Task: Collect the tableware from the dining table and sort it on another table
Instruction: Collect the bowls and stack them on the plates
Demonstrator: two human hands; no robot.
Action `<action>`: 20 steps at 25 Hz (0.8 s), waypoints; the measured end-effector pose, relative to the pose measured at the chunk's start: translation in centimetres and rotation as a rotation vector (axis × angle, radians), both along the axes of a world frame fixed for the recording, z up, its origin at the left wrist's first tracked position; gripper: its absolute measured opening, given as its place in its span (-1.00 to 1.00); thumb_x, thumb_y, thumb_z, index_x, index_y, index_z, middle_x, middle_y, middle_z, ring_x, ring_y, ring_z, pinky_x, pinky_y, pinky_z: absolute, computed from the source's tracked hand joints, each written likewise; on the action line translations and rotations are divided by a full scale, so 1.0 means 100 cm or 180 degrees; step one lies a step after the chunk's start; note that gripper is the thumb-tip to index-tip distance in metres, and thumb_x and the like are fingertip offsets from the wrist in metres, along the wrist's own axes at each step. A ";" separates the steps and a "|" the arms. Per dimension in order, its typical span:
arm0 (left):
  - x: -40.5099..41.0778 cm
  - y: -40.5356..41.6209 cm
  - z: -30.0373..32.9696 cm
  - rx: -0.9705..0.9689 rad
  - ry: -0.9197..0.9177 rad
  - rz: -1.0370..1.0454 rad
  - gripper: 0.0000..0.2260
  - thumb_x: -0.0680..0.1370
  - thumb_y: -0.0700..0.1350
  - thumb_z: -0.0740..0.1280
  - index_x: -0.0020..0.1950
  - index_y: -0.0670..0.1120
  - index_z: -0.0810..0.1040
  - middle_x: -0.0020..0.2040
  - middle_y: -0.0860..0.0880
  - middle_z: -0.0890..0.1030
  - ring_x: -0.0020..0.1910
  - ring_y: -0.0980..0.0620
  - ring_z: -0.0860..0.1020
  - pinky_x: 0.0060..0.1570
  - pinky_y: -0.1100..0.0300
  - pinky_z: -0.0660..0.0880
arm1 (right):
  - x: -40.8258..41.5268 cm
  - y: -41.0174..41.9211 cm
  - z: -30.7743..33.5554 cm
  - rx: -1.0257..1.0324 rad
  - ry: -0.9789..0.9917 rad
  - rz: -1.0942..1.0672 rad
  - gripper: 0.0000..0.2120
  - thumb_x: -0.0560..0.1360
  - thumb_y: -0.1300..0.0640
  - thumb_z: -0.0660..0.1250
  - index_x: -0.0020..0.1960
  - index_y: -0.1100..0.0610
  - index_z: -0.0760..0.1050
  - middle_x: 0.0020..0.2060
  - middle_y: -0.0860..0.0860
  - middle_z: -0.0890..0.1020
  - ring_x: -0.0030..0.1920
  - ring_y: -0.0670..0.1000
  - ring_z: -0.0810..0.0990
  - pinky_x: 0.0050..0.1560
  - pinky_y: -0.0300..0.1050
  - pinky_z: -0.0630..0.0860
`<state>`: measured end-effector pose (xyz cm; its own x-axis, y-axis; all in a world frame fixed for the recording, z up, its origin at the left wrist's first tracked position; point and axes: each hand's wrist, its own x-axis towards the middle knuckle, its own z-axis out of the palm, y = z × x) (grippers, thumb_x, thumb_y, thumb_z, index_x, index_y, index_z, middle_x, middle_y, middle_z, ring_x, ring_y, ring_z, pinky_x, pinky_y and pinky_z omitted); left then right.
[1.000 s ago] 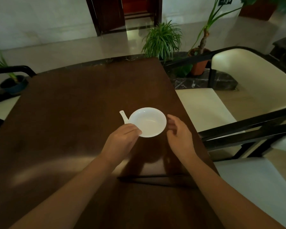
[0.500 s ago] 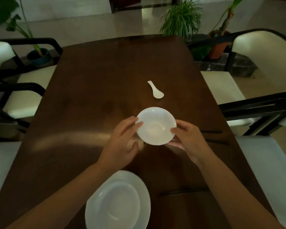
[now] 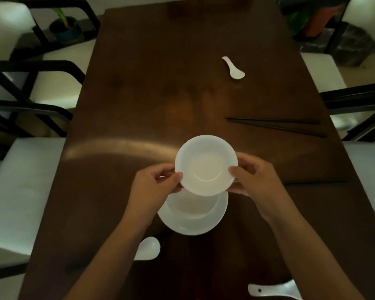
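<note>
Both hands clamp the white bowl (image 3: 206, 165), left hand (image 3: 158, 185) and right hand (image 3: 256, 180) at opposite rims, above the bench (image 3: 139, 83); it half hides the stacked plate (image 3: 195, 215); a spoon (image 3: 146, 249) peeks from under the left forearm.

Head view, steeply downward, close over table (image 3: 139, 83)

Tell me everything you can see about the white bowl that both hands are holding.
The white bowl is round, shallow, smooth and glossy, probably ceramic, and looks empty. It is held roughly level, opening up. The left hand and right hand pinch opposite sides of its rim. It partly covers a white dish on a plate on the dark table.
</note>
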<state>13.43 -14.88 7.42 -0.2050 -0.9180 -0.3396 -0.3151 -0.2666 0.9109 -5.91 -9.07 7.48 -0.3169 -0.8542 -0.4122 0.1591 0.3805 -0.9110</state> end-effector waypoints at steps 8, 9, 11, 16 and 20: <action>0.035 0.037 -0.023 -0.0067 -0.0529 0.0079 -0.73 0.45 -0.21 0.40 0.09 0.08 0.60 -0.33 0.11 0.69 -0.29 0.09 0.66 -0.12 0.17 0.62 | 0.037 0.030 -0.032 0.0321 0.1580 0.0368 -0.74 0.44 0.20 0.32 0.11 0.03 0.55 -0.17 -0.04 0.59 -0.17 -0.09 0.55 -0.21 -0.26 0.52; 0.036 0.038 -0.025 -0.0105 -0.0593 0.0041 -0.72 0.45 -0.21 0.40 0.10 0.08 0.60 -0.33 0.12 0.68 -0.29 0.10 0.66 -0.09 0.13 0.61 | 0.040 0.032 -0.034 0.0321 0.1715 0.0385 -0.74 0.44 0.20 0.33 0.12 0.05 0.54 -0.21 -0.05 0.56 -0.20 -0.10 0.52 -0.25 -0.32 0.46; 0.037 0.040 -0.026 -0.0191 -0.0713 -0.0027 -0.71 0.46 -0.20 0.39 0.15 0.04 0.59 -0.37 0.13 0.67 -0.30 0.14 0.65 -0.05 0.09 0.61 | 0.043 0.034 -0.036 0.0314 0.1942 0.0399 -0.70 0.43 0.20 0.34 0.16 0.06 0.52 -0.24 -0.06 0.50 -0.24 -0.11 0.48 -0.27 -0.39 0.38; 0.037 0.041 -0.022 -0.0304 -0.0859 -0.0110 -0.70 0.48 -0.17 0.38 0.21 -0.03 0.56 -0.37 0.08 0.66 -0.33 0.12 0.65 0.03 0.06 0.59 | 0.050 0.034 -0.035 0.0411 0.2000 0.0263 -0.72 0.44 0.19 0.36 0.15 0.08 0.53 -0.23 -0.01 0.53 -0.23 -0.05 0.51 -0.15 -0.19 0.50; 0.036 0.037 -0.019 -0.0282 -0.0962 -0.0218 -0.67 0.48 -0.16 0.39 0.24 -0.06 0.54 -0.35 0.05 0.65 -0.32 0.11 0.64 0.08 0.00 0.57 | 0.052 0.031 -0.035 0.0555 0.1909 0.0162 -0.66 0.45 0.15 0.37 0.22 0.06 0.48 -0.21 -0.06 0.52 -0.16 -0.03 0.56 -0.07 -0.13 0.52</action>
<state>16.99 -11.18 5.50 -0.1694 -0.9343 -0.3138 -0.5894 -0.1591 0.7920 -0.75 -5.93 4.00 -0.4969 -0.8106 -0.3099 -0.3829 0.5252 -0.7599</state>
